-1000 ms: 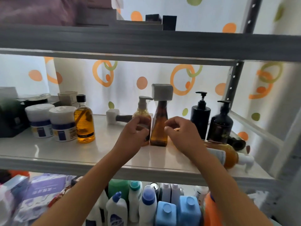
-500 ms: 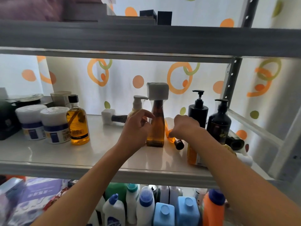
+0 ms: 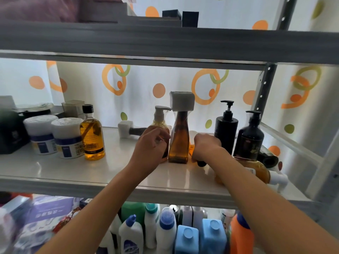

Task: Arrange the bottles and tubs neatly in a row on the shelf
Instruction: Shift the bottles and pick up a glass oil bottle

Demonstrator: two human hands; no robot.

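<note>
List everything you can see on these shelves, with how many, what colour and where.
White tubs: two, blue bands, middle shelf left.
Amber bottle with black cap: one, beside the tubs.
Amber pump bottle: one, centre, behind the left hand.
Brown bottle with square white cap: one, centre, upright.
Small orange bottle: one, under the right hand.
Black pump bottles: two, right, upright.
Amber bottle lying down: one, front right.
White-capped dark bottle: one, lying at the back.
Cleaning bottles: several, white, blue, green, orange, lower shelf.
Left hand: at the pump bottle.
Right hand: on the small orange bottle.
</note>
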